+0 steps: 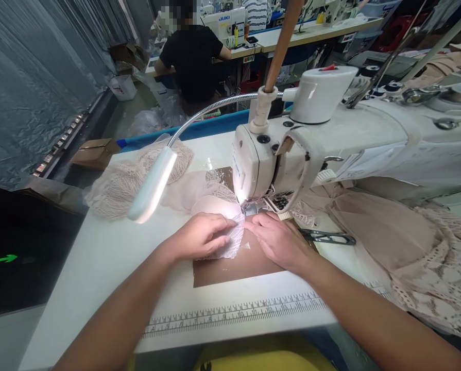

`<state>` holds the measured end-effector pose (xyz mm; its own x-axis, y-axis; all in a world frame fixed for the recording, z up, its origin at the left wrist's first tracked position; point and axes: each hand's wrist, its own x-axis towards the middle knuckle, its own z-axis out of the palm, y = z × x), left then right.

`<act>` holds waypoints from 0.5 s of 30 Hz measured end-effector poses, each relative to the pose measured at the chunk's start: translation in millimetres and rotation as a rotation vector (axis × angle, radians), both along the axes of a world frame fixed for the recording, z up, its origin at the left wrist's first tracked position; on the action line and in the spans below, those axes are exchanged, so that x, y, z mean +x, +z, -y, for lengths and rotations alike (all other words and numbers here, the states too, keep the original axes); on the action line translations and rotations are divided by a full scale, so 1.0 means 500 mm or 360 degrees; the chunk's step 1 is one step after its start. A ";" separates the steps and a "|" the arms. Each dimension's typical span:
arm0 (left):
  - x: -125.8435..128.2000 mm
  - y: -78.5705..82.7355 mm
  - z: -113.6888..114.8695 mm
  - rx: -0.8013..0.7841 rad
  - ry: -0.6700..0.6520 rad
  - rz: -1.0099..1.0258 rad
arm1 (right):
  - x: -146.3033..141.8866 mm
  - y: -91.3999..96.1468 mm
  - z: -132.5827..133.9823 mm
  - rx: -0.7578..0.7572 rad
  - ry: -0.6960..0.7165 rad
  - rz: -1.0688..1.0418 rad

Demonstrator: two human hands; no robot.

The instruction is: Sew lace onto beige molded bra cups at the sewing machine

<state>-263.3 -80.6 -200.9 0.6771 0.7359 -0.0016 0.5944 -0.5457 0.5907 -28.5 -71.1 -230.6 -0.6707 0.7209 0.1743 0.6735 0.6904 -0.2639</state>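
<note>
My left hand point(201, 236) lies on a piece of white lace point(233, 238), fingers curled down and pressing it onto the brown plate point(230, 268) in front of the needle. My right hand point(278, 238) rests flat beside it, fingertips at the lace's right edge just below the presser foot point(249, 207) of the white sewing machine point(330, 149). A pale padded cup piece point(215, 206) joined to the lace lies behind my left hand.
A gooseneck lamp point(153, 185) hangs over the table's left. Beige lace heaps lie at far left point(118, 185) and right point(427, 257). Black thread snips point(326, 237) lie right of my right hand. A printed ruler point(234, 312) lines the near edge. A person in black point(193, 56) sits beyond.
</note>
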 end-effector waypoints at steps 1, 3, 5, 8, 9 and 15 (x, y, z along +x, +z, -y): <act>0.003 -0.001 0.001 0.0028 0.0006 -0.0025 | -0.001 0.001 0.000 -0.0010 -0.0010 0.0029; 0.009 -0.007 0.001 0.0130 0.0048 -0.0050 | -0.003 0.001 0.000 -0.0023 -0.0008 0.0081; 0.014 -0.017 -0.003 0.0289 0.0027 -0.0075 | -0.003 -0.001 0.000 -0.0003 0.0005 0.0112; 0.020 -0.034 -0.009 0.0507 -0.0106 -0.0167 | -0.001 -0.006 0.002 0.0097 0.0004 0.0139; 0.021 -0.038 -0.010 0.0547 -0.0135 -0.0209 | 0.000 -0.008 0.003 0.0135 -0.0010 0.0149; 0.022 -0.039 0.000 0.0581 -0.0145 -0.0363 | 0.006 -0.012 0.010 0.0216 -0.0051 0.0183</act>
<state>-252.5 -80.6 -220.3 0.7518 0.6532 0.0905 0.6269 -0.7505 0.2090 -25.7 -76.3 -236.6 -0.6691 0.7171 0.1951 0.7159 0.6924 -0.0898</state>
